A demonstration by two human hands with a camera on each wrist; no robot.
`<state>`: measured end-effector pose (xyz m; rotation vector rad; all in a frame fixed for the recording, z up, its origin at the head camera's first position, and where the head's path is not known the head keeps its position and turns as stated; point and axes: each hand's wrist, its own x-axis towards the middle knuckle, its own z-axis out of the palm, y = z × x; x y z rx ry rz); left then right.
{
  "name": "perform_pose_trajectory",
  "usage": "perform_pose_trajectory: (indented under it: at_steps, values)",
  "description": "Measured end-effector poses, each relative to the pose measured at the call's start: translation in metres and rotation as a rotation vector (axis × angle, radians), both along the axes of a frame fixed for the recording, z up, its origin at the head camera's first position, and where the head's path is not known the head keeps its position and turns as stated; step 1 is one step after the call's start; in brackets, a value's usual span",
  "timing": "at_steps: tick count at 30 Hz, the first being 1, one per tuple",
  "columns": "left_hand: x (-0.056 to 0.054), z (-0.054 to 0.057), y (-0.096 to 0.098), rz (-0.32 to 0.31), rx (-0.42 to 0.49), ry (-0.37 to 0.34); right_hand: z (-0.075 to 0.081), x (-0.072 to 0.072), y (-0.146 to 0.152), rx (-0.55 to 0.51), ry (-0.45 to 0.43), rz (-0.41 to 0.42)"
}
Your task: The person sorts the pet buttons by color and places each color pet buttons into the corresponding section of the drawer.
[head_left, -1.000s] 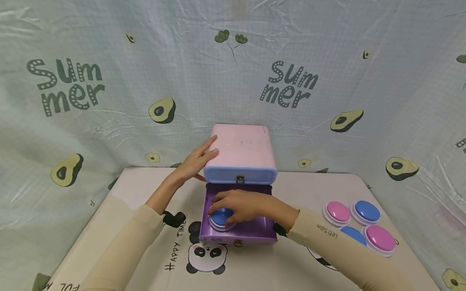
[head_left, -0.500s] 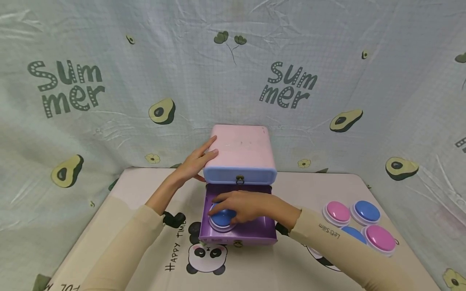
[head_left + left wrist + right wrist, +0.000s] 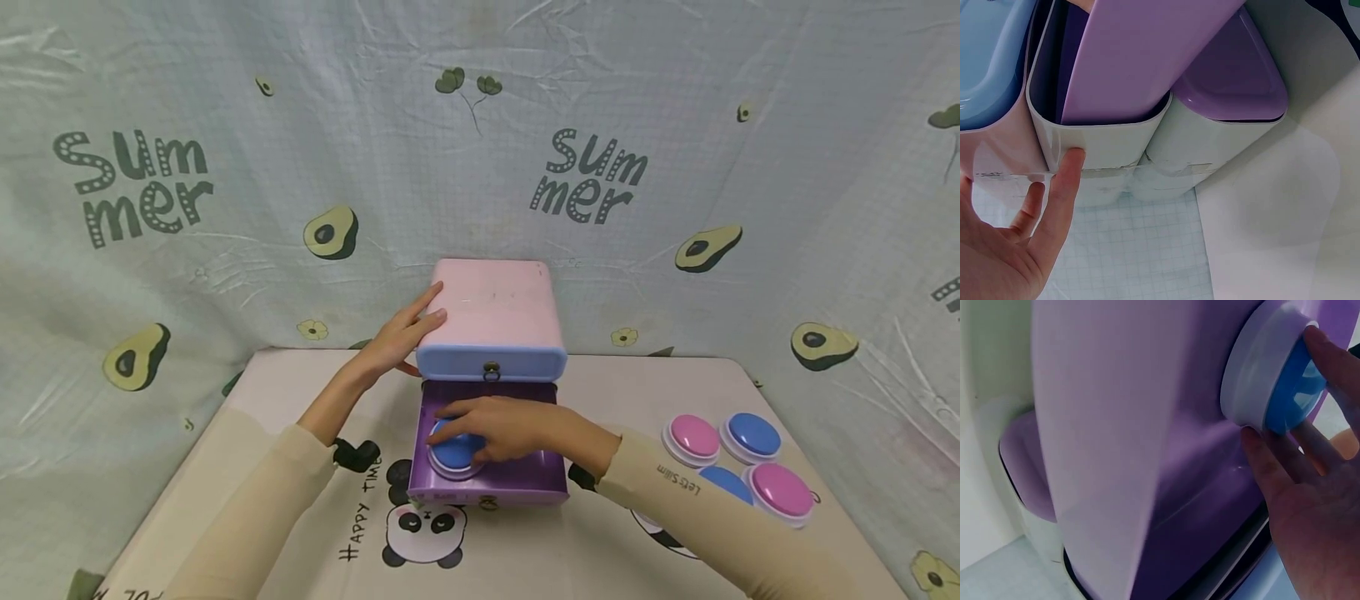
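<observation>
Fingers spread, my left hand rests against the left side of a stacked drawer cabinet with a pink top. In the left wrist view a fingertip of that hand touches the white casing below the pulled-out purple drawer. Inside the purple drawer, near its left front corner, sits a blue push button with a white base. My right hand reaches over the drawer and grips this button. In the right wrist view its fingers lie round the white rim of the push button.
On the table's right stand pink and blue push buttons, one partly behind my right sleeve. Above the open drawer is a closed blue drawer; a closed purple one lies below. A printed curtain hangs close behind.
My right hand's fingers have shifted slightly on the blue push button. The left hand, cabinet and drawer keep their places; the head view has drifted a little.
</observation>
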<state>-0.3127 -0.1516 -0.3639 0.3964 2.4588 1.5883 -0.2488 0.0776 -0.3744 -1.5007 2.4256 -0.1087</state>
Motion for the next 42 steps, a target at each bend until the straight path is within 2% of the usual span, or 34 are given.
perform_pose_trajectory:
  at_steps: [4, 9, 16, 24, 28, 34, 38, 42]
  values:
    - [0.0, 0.001, 0.0, -0.004, 0.006, -0.007, 0.0, -0.001, 0.005, -0.045, -0.006, 0.001]
    - [0.0, 0.001, 0.001, -0.003, 0.002, -0.006, 0.006, 0.001, 0.021, -0.128, -0.018, 0.003]
    - [-0.001, 0.0, 0.001, -0.004, 0.015, -0.011, 0.011, 0.006, 0.057, -0.306, 0.014, -0.025]
    - [0.001, 0.0, 0.001, -0.003, 0.001, 0.004, 0.021, 0.012, 0.107, -0.475, 0.033, -0.15]
    - [0.001, 0.0, 0.002, -0.004, -0.004, 0.014, 0.027, 0.014, 0.133, -0.542, 0.087, -0.216]
    - [0.001, 0.0, 0.003, -0.01, -0.001, 0.033, 0.031, 0.009, 0.17, -0.597, 0.206, -0.271]
    - [0.001, -0.002, 0.002, -0.017, 0.006, 0.038, 0.029, 0.006, 0.197, -0.617, 0.255, -0.325]
    - [0.001, -0.001, 0.0, -0.009, 0.009, 0.039, 0.026, 0.002, 0.225, -0.612, 0.268, -0.408]
